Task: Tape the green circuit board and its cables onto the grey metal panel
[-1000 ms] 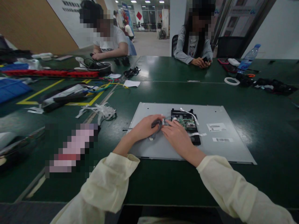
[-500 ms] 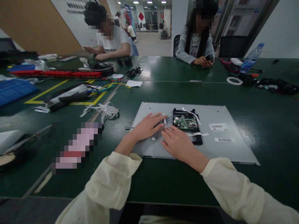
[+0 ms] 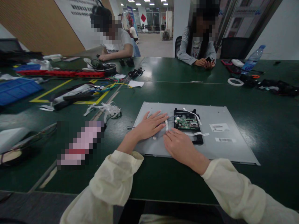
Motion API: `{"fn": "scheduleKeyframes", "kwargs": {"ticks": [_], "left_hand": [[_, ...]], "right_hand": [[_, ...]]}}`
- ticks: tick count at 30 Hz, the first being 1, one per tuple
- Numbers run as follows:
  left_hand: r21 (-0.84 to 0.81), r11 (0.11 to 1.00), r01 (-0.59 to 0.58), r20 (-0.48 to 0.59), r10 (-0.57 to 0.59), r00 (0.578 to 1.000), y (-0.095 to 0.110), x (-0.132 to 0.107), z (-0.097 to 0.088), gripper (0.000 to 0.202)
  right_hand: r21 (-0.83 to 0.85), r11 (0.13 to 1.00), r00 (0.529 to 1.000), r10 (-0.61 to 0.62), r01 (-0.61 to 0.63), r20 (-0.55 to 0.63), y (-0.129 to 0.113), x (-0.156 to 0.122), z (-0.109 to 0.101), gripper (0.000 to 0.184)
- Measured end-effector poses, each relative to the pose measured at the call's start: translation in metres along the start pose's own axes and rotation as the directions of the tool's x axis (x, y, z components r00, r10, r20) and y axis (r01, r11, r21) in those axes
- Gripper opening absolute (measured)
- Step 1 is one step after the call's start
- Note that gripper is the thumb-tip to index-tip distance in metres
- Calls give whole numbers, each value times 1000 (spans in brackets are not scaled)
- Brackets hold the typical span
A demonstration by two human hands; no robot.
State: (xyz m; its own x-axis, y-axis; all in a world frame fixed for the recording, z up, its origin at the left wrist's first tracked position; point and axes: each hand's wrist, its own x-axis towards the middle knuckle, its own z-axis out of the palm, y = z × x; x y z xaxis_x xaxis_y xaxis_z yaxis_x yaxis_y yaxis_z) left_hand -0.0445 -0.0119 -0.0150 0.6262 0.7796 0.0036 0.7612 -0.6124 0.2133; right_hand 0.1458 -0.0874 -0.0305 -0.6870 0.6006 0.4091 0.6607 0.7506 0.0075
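A grey metal panel [image 3: 217,152] lies flat on the green table, with a black bracket [image 3: 199,139] and a green circuit board [image 3: 187,123] on its upper middle. My left hand [image 3: 149,126] rests on the panel's left part, fingers spread over thin grey cables [image 3: 171,119] that run to the board. Between the hands a short strip of white tape [image 3: 166,125] crosses the cables. My right hand [image 3: 178,143] is closed, its bent fingertips at the tape's lower end; what they pinch, if anything, is hidden. More white tape [image 3: 196,134] lies across the bracket.
A pink blurred object [image 3: 81,141] and crumpled white strips [image 3: 108,109] lie to the left. Farther back are a blue crate [image 3: 18,90], a red strip [image 3: 60,73] and a tape roll [image 3: 235,82]. A water bottle [image 3: 253,59] stands back right. Two people sit opposite.
My left hand has spread its fingers and shifted slightly off the tape strip. My right hand's fingers have curled in and moved down a little. The view has turned slightly left.
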Motion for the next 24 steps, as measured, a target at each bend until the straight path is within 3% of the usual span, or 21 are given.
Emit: {"fn": "scheduleKeyframes", "kwargs": {"ticks": [4, 9, 12, 16, 20, 24], "left_hand": [[7, 999, 37, -42, -37, 998, 2, 0, 3, 52], [11, 988, 153, -201, -148, 968, 0, 2, 3, 56], [1, 980, 198, -365, -184, 912, 1, 4, -1, 53], [-43, 979, 201, -511, -194, 838, 4, 6, -7, 49], [-91, 979, 184, -584, -202, 787, 4, 5, -8, 45], [-100, 981, 166, -597, -193, 779, 3, 5, -6, 42]], "right_hand": [[152, 988, 1000, 26, -23, -17, -4, -4, -8, 29], [317, 945, 993, -102, 77, 62, -5, -7, -15, 50], [299, 953, 985, -102, 55, 142, -4, -7, -15, 50], [253, 967, 986, -68, 28, 152, -5, -5, -13, 47], [189, 982, 990, -1, -25, 138, 3, 2, -7, 49], [104, 971, 964, 196, -217, 181, 27, 9, 2, 48]]}}
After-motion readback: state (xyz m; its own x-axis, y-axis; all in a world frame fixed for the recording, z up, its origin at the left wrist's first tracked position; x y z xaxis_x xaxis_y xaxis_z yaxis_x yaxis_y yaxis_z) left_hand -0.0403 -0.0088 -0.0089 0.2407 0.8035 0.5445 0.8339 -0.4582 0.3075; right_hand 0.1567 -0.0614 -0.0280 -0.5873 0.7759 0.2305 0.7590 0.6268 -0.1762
